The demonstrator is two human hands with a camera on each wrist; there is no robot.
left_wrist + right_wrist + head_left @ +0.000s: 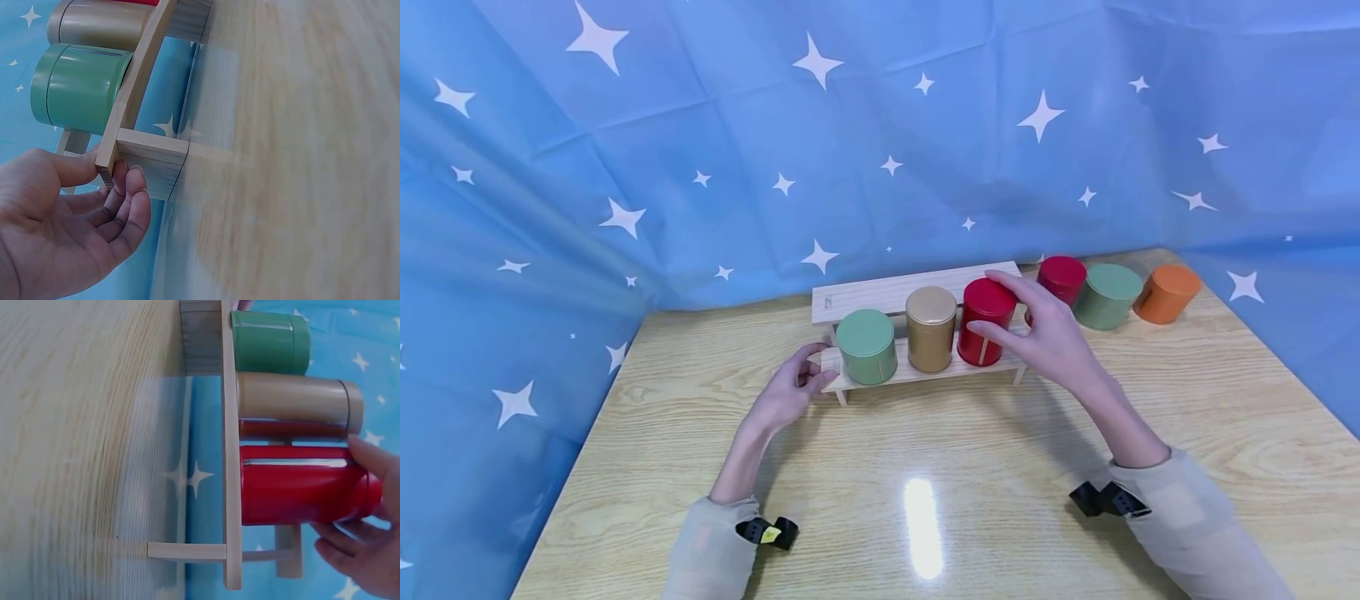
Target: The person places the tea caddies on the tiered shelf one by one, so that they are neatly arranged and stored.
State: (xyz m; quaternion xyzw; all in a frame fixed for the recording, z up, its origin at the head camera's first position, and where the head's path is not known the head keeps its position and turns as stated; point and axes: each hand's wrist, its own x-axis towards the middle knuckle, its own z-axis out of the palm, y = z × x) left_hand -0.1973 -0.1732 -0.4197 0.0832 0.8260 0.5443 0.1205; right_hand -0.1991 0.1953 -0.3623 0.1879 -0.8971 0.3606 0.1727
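A two-tier wooden rack [917,292] stands on the table against the blue backdrop. Along its lower tier, left to right, are a green canister [867,346], a gold canister [931,329] and a red canister [986,321]. My right hand [1048,337] holds the red canister near its lid, thumb on one side and fingers on the other; its base meets the lower board [231,487] in the right wrist view. With thumb and curled fingers, my left hand [81,219] pinches the left end of that lower board, beside the green canister [81,87].
Right of the rack, on the table [820,483], stand a second red canister [1062,277], partly behind my right hand, a second green canister [1108,296] and a shorter orange canister [1168,293]. A star-patterned blue cloth [880,125] hangs behind and along both sides.
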